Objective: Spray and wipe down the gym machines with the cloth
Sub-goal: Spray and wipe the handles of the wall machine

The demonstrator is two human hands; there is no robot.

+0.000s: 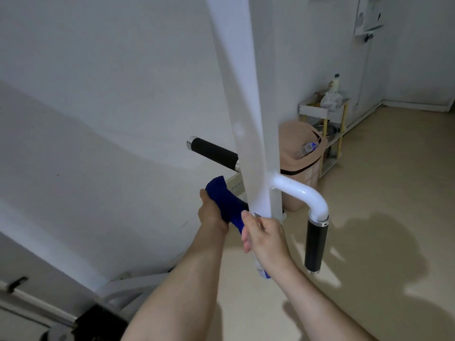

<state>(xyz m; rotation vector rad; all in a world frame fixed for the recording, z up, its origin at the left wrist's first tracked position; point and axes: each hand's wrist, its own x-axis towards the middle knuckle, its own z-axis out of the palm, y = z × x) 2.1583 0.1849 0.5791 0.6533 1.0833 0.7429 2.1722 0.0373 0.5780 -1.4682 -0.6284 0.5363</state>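
Observation:
A white upright post [248, 134] of the gym machine rises through the middle of the view. Two black foam handles branch from it: one [213, 153] to the left, one [316, 244] hanging down at the right on a curved white tube [305, 193]. My left hand [211, 212] is shut on a dark blue cloth [225, 198], pressing it against the post's left side. My right hand [264, 238] is shut on a spray bottle [262, 270], mostly hidden by the hand; only its nozzle tip and its white and blue base show.
A tan bin [301, 166] with empty plastic bottles stands just behind the post. A small shelf rack [325, 112] with bottles and bags stands against the wall behind it. White tubes and a black base part of the machine [103, 321] lie at the lower left. Beige floor spreads to the right.

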